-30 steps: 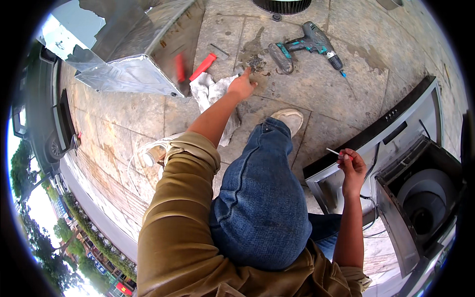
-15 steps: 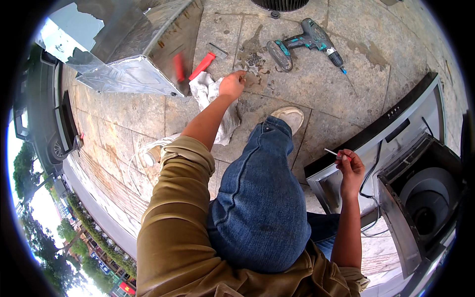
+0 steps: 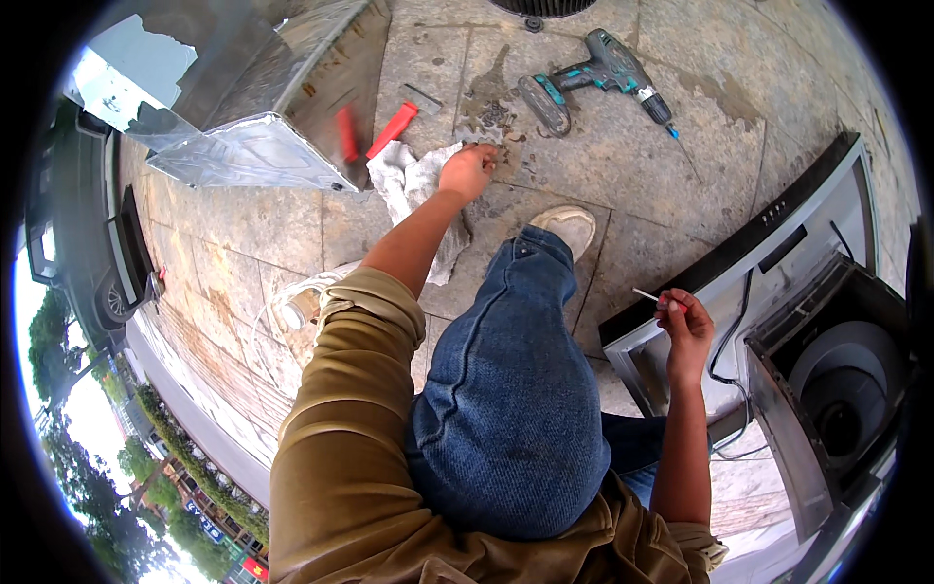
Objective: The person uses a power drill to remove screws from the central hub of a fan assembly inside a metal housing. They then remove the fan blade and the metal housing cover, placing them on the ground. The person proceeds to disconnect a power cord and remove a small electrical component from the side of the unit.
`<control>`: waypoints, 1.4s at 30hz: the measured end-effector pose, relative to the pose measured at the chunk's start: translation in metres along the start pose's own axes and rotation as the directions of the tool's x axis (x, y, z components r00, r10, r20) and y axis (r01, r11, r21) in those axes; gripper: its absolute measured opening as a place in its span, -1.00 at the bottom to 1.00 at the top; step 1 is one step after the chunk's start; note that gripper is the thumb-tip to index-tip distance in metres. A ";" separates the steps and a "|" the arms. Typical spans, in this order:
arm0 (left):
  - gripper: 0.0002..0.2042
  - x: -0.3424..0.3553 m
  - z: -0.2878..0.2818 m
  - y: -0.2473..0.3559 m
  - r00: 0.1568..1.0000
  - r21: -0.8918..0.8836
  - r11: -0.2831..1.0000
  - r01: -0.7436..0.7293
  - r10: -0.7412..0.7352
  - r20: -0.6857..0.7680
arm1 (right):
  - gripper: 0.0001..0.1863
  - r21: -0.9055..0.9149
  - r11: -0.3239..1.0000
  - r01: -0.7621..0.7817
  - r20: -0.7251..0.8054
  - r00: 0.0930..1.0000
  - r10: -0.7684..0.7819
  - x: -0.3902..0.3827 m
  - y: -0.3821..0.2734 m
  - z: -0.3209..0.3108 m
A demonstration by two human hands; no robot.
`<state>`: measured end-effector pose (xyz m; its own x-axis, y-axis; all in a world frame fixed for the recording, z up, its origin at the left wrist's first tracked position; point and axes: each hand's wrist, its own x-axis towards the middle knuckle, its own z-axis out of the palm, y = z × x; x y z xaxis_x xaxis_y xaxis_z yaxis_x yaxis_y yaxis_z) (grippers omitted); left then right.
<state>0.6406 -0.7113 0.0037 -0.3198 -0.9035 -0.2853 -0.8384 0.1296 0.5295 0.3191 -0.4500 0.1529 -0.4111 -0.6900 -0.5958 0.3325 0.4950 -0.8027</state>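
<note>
My left hand (image 3: 469, 172) reaches down to the stone floor, its fingers bent together beside a small pile of screws (image 3: 494, 119). Whatever sits between those fingertips is too small to make out. Under the left wrist lies a crumpled white cloth (image 3: 423, 185). My right hand (image 3: 687, 331), raised over my right side, is closed on a small screwdriver (image 3: 680, 303) with a red handle; its thin shaft points left. A scraper (image 3: 394, 129) with a red handle rests just beyond the cloth.
A cordless drill (image 3: 613, 73) lies ahead on the floor. At right are a range hood panel (image 3: 769, 263) and an open housing with a round grey duct (image 3: 846, 370). A bent metal casing (image 3: 263, 146) stands at far left, and a white cord coil (image 3: 292, 302) is near my left elbow.
My left hand has moved slightly right, its fingers stretching toward the floor by the screws. The right hand and screwdriver have barely shifted.
</note>
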 end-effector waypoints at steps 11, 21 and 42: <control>-0.66 0.011 -0.007 -0.007 0.994 0.061 0.993 0.105 -0.104 -0.029 | -0.83 -0.006 1.000 -0.015 0.004 1.000 0.015 -0.002 -0.002 0.004; -0.80 0.011 -0.002 -0.026 0.981 -0.049 0.993 0.109 -0.116 -0.156 | -0.83 -0.014 1.000 -0.002 0.008 1.000 0.002 -0.004 -0.003 0.006; -0.79 -0.008 0.010 -0.004 0.999 -0.002 0.999 -0.046 0.046 0.005 | -0.84 -0.003 1.000 -0.012 -0.004 1.000 0.012 -0.009 0.003 -0.001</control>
<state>0.6419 -0.7007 -0.0039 -0.3602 -0.8945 -0.2647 -0.8219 0.1701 0.5436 0.3227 -0.4421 0.1560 -0.4106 -0.6816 -0.6057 0.3350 0.5051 -0.7954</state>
